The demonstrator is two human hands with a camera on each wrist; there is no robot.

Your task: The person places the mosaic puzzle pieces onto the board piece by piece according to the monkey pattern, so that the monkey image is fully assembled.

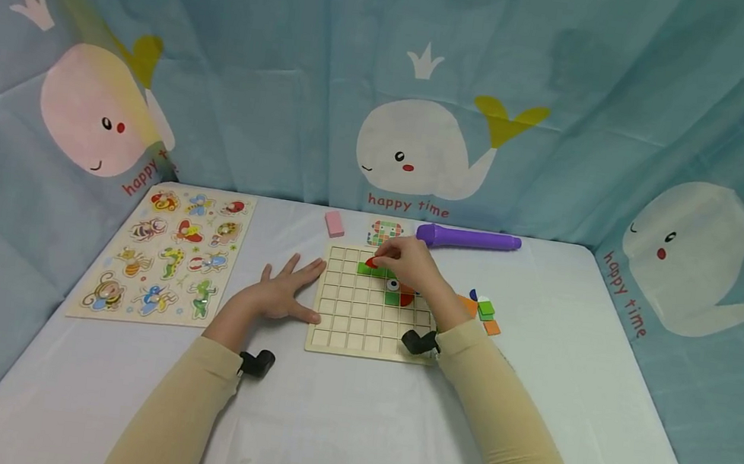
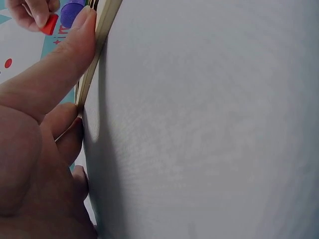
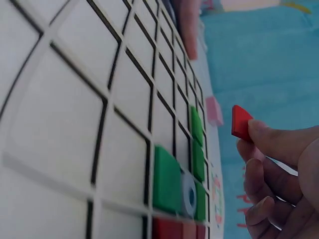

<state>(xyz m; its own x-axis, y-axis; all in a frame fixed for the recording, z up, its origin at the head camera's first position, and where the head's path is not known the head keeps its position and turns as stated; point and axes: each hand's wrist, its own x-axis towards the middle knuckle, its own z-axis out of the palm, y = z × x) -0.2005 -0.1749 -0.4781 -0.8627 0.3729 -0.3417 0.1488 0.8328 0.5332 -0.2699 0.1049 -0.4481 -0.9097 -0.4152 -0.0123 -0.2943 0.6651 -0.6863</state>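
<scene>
A wooden grid board [image 1: 347,325] lies flat in the middle of the table. Several green tiles [image 1: 365,269], a white tile with an eye ring [image 1: 393,285] and some red and orange tiles sit in its upper right squares. My right hand [image 1: 412,266] pinches a red tile [image 3: 241,122] with a curved edge between thumb and finger, held above the board's far rows. With fingers spread, my left hand [image 1: 279,292] rests at the board's left edge; its thumb [image 2: 65,62] touches that edge.
Loose tiles [image 1: 485,310] in green, orange, white and blue lie right of the board. Behind it are a pink block [image 1: 334,224], a small pattern card [image 1: 384,233] and a purple toy microphone [image 1: 468,238]. An insect picture puzzle [image 1: 158,257] lies left.
</scene>
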